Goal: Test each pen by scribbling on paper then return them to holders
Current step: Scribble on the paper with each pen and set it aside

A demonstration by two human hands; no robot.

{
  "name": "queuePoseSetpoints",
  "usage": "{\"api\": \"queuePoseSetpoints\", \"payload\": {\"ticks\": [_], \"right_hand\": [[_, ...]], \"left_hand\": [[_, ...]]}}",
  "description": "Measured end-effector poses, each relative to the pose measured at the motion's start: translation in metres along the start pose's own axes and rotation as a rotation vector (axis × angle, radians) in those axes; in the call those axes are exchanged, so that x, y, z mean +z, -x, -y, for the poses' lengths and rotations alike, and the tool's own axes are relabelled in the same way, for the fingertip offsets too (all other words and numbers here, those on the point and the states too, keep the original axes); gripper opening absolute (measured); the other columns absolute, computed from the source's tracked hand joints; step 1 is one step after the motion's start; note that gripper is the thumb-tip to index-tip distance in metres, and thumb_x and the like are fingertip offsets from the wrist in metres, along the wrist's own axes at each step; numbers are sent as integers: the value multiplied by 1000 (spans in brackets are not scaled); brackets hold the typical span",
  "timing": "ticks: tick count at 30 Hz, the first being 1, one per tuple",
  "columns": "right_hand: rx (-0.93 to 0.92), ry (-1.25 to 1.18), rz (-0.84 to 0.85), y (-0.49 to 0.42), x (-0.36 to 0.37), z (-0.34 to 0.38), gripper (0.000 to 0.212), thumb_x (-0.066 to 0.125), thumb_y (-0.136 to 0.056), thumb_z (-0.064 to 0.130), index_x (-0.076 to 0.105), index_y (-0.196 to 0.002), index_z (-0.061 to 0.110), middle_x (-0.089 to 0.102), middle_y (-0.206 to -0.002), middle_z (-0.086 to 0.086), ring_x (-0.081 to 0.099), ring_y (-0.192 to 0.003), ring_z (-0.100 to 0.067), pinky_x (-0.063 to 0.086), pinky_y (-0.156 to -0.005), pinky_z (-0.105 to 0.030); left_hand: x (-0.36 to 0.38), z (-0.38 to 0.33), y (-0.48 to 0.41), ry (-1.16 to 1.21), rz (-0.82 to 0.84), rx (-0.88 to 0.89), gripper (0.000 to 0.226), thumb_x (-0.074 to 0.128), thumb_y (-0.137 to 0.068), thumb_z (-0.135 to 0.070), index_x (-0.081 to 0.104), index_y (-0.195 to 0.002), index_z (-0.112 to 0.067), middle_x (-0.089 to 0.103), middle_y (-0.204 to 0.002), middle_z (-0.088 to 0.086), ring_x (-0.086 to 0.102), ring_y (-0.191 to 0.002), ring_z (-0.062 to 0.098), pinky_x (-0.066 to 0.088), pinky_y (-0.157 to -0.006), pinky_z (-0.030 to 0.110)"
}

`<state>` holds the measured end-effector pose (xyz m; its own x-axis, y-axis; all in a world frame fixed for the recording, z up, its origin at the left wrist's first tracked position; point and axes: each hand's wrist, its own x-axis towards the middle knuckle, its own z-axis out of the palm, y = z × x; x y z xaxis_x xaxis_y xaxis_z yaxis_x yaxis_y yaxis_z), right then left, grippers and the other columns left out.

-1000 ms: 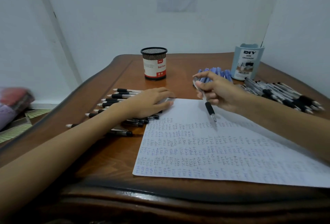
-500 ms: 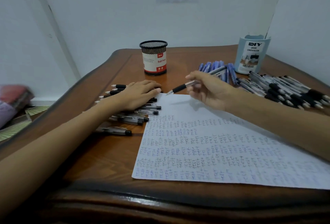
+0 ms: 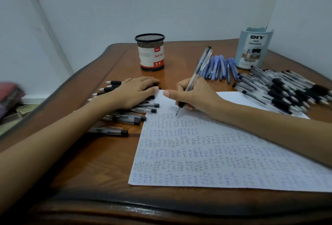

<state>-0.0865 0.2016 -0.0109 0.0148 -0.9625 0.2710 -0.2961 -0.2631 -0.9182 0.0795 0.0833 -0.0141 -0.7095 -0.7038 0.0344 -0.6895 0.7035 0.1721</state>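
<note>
My right hand grips a clear pen with a black grip in a writing hold, its tip touching the upper part of the white paper, which is covered in rows of small scribbled words. My left hand lies flat, fingers straight, on a heap of black-grip pens at the paper's left edge. A black mesh holder with a red and white label stands behind my left hand. A pale blue desk organizer stands at the back right.
Several blue pens lie fanned out in front of the organizer. A large pile of clear, black-grip pens lies along the right side. The wooden table stands in a corner between white walls; its curved left edge drops to the floor.
My right hand turned the pen from pointing left above the paper to an upright writing hold and brought its tip down onto the sheet. My left hand stayed on the pens.
</note>
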Motion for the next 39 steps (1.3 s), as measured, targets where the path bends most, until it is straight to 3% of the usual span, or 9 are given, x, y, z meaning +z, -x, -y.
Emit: {"api": "queuePoseSetpoints", "payload": {"ticks": [4, 9, 13, 26, 39], "right_hand": [[5, 5, -3, -3, -2, -5, 44, 58, -85, -5, 38, -47, 8, 35, -38, 0, 39, -32, -2, 30, -39, -11], [4, 42, 63, -4, -2, -6, 43, 61, -85, -1, 42, -47, 7, 41, -35, 8, 39, -35, -3, 32, -40, -13], [-18, 67, 49, -4, -2, -6, 44, 55, -81, -11, 39, -46, 9, 37, -33, 9, 44, -33, -1, 31, -41, -10], [-35, 86, 24, -3, 0, -5, 42, 57, -83, -7, 41, -48, 7, 37, -43, -4, 45, -34, -1, 32, -41, -14], [-79, 96, -8, -6, -1, -9, 45, 56, -80, -10, 35, -45, 10, 33, -36, 7, 40, -33, -1, 32, -42, -12]], "left_hand": [[0, -1, 0, 17, -3, 3, 75, 15, -79, -58, 33, -144, -23, 33, -150, -1, 27, -139, 17, 18, -115, 46], [1, 1, -2, 8, 1, 17, 71, 18, -83, -56, 33, -144, -23, 33, -150, 0, 28, -138, 18, 19, -114, 47], [1, 1, -2, 15, 2, 16, 74, 15, -80, -57, 34, -143, -24, 35, -149, -1, 29, -137, 17, 19, -114, 46], [0, 2, -3, 20, 8, 14, 73, 16, -80, -57, 34, -143, -24, 35, -149, -2, 29, -137, 16, 19, -114, 47], [-1, 0, -1, 17, 17, 10, 75, 15, -79, -57, 33, -143, -23, 34, -149, -1, 29, -137, 17, 19, -114, 46]]}}
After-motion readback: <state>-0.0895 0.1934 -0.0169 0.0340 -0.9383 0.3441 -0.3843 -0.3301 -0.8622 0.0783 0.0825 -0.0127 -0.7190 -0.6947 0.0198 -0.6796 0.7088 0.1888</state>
